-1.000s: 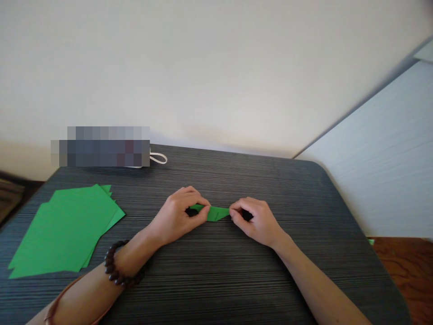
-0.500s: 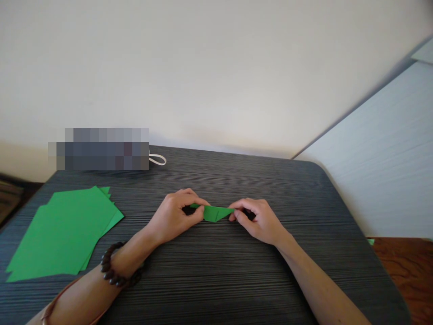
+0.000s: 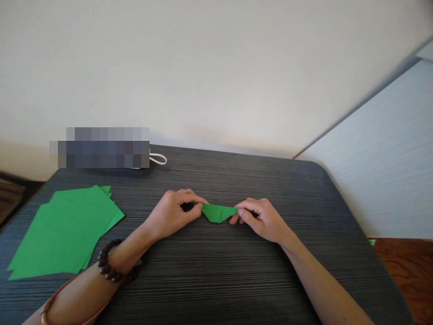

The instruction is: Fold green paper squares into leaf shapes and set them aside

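A small folded piece of green paper (image 3: 217,214) is stretched between my two hands over the middle of the table. It has a long straight upper edge, slanted sides and a short crease near its centre. My left hand (image 3: 178,208) pinches its left end between thumb and fingers. At the opposite end, my right hand (image 3: 260,217) grips the right tip the same way, its lower fingers curled beneath. Both ends of the paper are partly hidden by the fingertips.
Loose green paper sheets (image 3: 64,230) lie in an untidy stack on the left of the dark table (image 3: 216,280). Behind them sits a blurred-out object (image 3: 104,151) with a white loop (image 3: 158,158). A wall rises at the back; a pale panel (image 3: 375,158) stands at right.
My hands have spread slightly apart, the left one shifting a little left and the right one a little right. More of the folded paper shows between them.
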`<state>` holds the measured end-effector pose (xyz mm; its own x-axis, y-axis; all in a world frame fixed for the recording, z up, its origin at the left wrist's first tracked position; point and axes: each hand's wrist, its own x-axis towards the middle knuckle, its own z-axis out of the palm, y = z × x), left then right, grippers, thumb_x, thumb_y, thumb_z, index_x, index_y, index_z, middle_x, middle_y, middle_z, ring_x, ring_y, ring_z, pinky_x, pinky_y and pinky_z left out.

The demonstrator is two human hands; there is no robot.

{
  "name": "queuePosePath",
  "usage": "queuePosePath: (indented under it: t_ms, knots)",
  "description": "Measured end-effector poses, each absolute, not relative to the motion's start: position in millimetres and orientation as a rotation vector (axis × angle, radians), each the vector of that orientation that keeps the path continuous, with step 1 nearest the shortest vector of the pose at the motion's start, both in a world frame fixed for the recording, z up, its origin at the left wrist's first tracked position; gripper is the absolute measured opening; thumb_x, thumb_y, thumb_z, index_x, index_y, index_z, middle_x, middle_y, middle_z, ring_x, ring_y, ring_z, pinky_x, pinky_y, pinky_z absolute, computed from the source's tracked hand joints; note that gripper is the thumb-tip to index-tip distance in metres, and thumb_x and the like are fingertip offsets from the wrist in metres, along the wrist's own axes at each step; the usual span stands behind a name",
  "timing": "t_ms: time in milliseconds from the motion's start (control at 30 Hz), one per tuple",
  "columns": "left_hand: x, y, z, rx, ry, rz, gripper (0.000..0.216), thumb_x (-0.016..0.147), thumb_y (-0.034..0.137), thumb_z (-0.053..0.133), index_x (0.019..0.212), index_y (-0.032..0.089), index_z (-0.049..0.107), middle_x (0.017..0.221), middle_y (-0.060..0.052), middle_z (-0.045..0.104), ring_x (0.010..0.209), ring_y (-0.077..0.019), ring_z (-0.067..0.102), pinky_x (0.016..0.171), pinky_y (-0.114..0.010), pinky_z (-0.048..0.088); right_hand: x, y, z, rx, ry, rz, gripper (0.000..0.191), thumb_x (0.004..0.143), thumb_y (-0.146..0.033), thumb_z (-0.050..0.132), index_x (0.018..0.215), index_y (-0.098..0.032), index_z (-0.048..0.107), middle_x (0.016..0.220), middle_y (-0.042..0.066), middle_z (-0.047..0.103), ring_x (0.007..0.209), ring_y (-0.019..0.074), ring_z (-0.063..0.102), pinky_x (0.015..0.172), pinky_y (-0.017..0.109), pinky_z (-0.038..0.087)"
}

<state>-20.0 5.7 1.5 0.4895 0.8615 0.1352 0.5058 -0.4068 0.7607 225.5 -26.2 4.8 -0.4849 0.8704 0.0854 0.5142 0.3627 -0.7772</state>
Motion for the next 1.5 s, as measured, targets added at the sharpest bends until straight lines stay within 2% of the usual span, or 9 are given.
queuePosePath:
  t_ms: [233,367,667,867,1133,1300,1400,1500]
  knots:
    - [-22,7,4,2.039,1.140,0.577,0.020,0.080,0.020,0.053,0.087,0.021,0.072,0.077,0.000,0.069,0.071,-0.0133,0.061,0.065,-0.023,0.046,230,-25,1,-1.208,-2.092,1.059,0.021,0.089,-0.019,0.043,0.087,-0.017,0.064,0.076,0.001,0.073,0.060,0.0103,0.062,0.057,0.021,0.047]
    - [-23,8,6,2.017,1.088,0.554,0.023,0.080,0.016,0.051,0.089,0.021,0.072,0.076,0.001,0.069,0.074,-0.0132,0.061,0.069,-0.023,0.044,231,-25,1,-1.212,-2.071,1.080,0.022,0.089,-0.022,0.043,0.085,-0.017,0.065,0.076,0.002,0.073,0.060,0.0108,0.063,0.056,0.020,0.047]
    - [-25,9,9,1.966,1.047,0.524,0.029,0.077,0.013,0.046,0.089,0.019,0.072,0.076,0.000,0.069,0.071,-0.0146,0.059,0.066,-0.026,0.043,234,-25,-2,-1.187,-2.052,1.097,0.024,0.089,-0.023,0.044,0.084,-0.017,0.066,0.072,0.002,0.072,0.058,0.0108,0.062,0.053,0.020,0.046]
    - [-27,8,11,1.984,0.967,0.520,0.032,0.079,0.016,0.042,0.095,0.017,0.069,0.084,-0.002,0.068,0.078,-0.0171,0.058,0.072,-0.029,0.041,228,-26,1,-1.231,-2.118,0.969,0.023,0.087,-0.019,0.045,0.081,-0.018,0.067,0.071,0.001,0.070,0.057,0.0101,0.059,0.056,0.021,0.045]
    - [-30,6,14,1.845,0.965,0.577,0.040,0.086,0.021,0.030,0.091,0.016,0.069,0.089,-0.002,0.068,0.084,-0.0182,0.058,0.078,-0.030,0.040,223,-28,4,-1.246,-2.108,0.861,0.021,0.085,-0.016,0.047,0.077,-0.018,0.066,0.067,-0.002,0.069,0.054,0.0086,0.056,0.054,0.020,0.040]
    - [-23,5,11,1.982,1.082,0.545,0.021,0.082,0.031,0.053,0.085,0.018,0.070,0.081,-0.001,0.069,0.077,-0.0163,0.059,0.072,-0.026,0.042,217,-29,4,-1.303,-2.127,0.782,0.018,0.083,-0.017,0.050,0.073,-0.018,0.064,0.065,-0.002,0.067,0.058,0.0102,0.056,0.060,0.023,0.041]
    - [-19,5,7,2.024,1.116,0.563,0.017,0.081,0.027,0.055,0.079,0.020,0.070,0.077,0.000,0.069,0.073,-0.0145,0.059,0.072,-0.026,0.042,214,-30,4,-1.300,-2.151,0.748,0.018,0.083,-0.018,0.050,0.071,-0.018,0.063,0.064,-0.001,0.067,0.060,0.0113,0.056,0.064,0.025,0.041]
    - [-18,5,4,2.024,1.170,0.550,0.018,0.079,0.022,0.053,0.082,0.022,0.071,0.077,0.002,0.070,0.071,-0.0137,0.059,0.068,-0.025,0.042,215,-29,4,-1.282,-2.139,0.793,0.019,0.085,-0.018,0.049,0.075,-0.018,0.065,0.066,-0.002,0.068,0.059,0.0110,0.056,0.064,0.024,0.042]
